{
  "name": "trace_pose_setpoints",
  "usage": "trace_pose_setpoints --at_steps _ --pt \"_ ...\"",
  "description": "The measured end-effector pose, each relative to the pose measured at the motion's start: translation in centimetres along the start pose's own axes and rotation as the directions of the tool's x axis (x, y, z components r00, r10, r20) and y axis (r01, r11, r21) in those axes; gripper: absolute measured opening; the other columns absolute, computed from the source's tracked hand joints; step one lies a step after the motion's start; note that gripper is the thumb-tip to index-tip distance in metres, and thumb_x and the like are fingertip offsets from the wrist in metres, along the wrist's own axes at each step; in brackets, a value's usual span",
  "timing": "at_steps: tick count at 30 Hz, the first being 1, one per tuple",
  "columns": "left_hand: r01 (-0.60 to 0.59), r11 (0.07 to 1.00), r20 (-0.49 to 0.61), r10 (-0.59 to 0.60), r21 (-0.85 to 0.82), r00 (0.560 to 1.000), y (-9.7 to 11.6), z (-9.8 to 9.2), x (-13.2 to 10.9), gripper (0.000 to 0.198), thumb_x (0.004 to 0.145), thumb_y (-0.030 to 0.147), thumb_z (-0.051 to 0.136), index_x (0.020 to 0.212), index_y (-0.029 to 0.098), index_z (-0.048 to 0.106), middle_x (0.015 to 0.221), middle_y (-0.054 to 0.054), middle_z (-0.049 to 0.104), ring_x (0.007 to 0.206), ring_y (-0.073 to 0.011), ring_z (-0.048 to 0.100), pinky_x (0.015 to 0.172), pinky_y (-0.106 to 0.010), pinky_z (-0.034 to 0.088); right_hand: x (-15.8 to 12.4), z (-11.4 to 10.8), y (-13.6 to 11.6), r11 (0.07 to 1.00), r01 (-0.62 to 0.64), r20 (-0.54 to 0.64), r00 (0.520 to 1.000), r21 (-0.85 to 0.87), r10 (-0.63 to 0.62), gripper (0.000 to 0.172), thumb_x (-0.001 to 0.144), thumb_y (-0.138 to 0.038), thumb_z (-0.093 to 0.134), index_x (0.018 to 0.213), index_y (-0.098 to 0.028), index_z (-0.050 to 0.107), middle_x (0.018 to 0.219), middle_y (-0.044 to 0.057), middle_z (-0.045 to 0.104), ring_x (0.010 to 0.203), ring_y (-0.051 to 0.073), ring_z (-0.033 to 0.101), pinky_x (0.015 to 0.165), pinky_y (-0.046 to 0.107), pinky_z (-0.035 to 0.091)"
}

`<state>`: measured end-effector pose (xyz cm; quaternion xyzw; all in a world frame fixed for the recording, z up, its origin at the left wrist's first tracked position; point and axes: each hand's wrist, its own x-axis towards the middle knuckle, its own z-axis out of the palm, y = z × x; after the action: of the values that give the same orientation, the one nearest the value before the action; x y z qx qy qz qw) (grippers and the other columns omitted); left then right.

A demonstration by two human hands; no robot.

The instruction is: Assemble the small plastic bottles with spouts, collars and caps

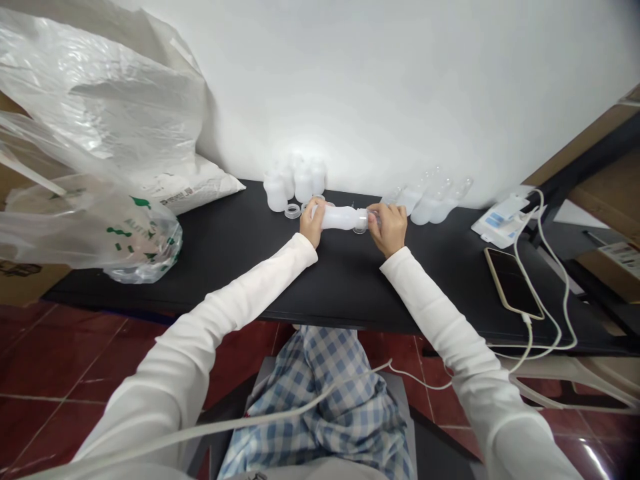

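A white plastic bottle (343, 217) lies sideways above the black table (325, 280), held at both ends. My left hand (313, 223) is closed around its base end. My right hand (389, 227) is closed around its neck end, where a clear cap seems to sit, though I cannot make it out well. A small clear ring (293, 211) lies on the table just left of my left hand. Behind it stand several upright white bottles (295, 181) against the wall.
Several clear capped bottles (430, 200) lie at the back right. A phone (513, 281) on a white cable and a white charger pack (503, 220) sit at the right. Large plastic bags (95, 160) fill the left end. Cardboard boxes stand at far right.
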<state>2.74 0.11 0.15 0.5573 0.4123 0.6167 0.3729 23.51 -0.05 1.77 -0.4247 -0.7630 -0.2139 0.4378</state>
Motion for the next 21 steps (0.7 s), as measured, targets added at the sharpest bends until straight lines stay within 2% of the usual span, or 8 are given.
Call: trace_pose_setpoints --at_steps 4,7,9,13,16,21 --pt "0.027 0.984 -0.137 -0.051 -0.176 0.989 0.6 0.0 0.2 0.064 0.078 0.083 0.054 0.079 0.019 0.057 0.078 -0.005 0.060 0.066 -0.0158 0.058 0.046 -0.024 0.042 0.4 -0.1 0.3 0.989 0.109 0.028 0.993 0.099 -0.112 0.048 0.101 -0.061 0.041 0.113 -0.020 0.062 0.101 0.011 0.071 0.091 0.025 0.064 0.082 0.041 0.049" --pt "-0.030 0.978 -0.199 -0.013 -0.208 0.980 1.0 -0.4 0.6 0.065 0.078 0.083 0.055 0.076 0.019 0.060 0.074 -0.004 0.059 0.065 -0.0153 0.056 0.045 -0.023 0.041 0.6 -0.1 0.4 0.976 0.155 0.055 0.985 0.151 -0.165 0.045 0.099 -0.059 0.049 0.120 -0.021 0.058 0.118 0.015 0.068 0.107 0.028 0.064 0.089 0.046 0.052" --pt "-0.058 0.976 -0.205 0.014 -0.212 0.979 1.0 -0.8 0.9 0.064 0.078 0.083 0.055 0.074 0.019 0.060 0.074 -0.004 0.059 0.065 -0.0151 0.057 0.047 -0.023 0.042 0.5 0.0 0.4 0.972 0.173 0.065 0.981 0.158 -0.185 0.038 0.099 -0.053 0.052 0.122 -0.023 0.056 0.122 0.014 0.067 0.112 0.028 0.064 0.092 0.048 0.052" --pt "-0.096 0.978 -0.175 0.064 -0.183 0.982 0.7 -1.3 1.4 0.066 0.076 0.084 0.056 0.073 0.019 0.062 0.071 -0.004 0.058 0.063 -0.0148 0.056 0.049 -0.024 0.044 0.1 0.3 0.9 0.957 0.268 0.050 0.960 0.116 -0.275 0.024 0.103 -0.033 0.049 0.124 -0.027 0.056 0.117 0.010 0.068 0.114 0.024 0.063 0.093 0.044 0.052" --pt "-0.130 0.979 -0.132 0.109 -0.159 0.985 0.4 -1.6 1.6 0.066 0.076 0.085 0.056 0.074 0.019 0.063 0.071 -0.004 0.059 0.063 -0.0153 0.057 0.050 -0.024 0.044 -0.1 0.4 1.3 0.953 0.304 0.087 0.949 0.001 -0.303 0.027 0.104 -0.022 0.042 0.122 -0.028 0.060 0.109 0.008 0.069 0.109 0.022 0.064 0.091 0.041 0.052" --pt "-0.149 0.982 -0.098 0.138 -0.119 0.986 0.2 -2.0 1.8 0.066 0.077 0.085 0.055 0.076 0.019 0.064 0.073 -0.004 0.062 0.063 -0.0144 0.057 0.050 -0.024 0.044 -0.4 0.7 1.4 0.948 0.305 0.134 0.947 -0.089 -0.292 0.030 0.103 -0.018 0.043 0.114 -0.031 0.067 0.100 0.006 0.069 0.103 0.020 0.063 0.090 0.038 0.051"
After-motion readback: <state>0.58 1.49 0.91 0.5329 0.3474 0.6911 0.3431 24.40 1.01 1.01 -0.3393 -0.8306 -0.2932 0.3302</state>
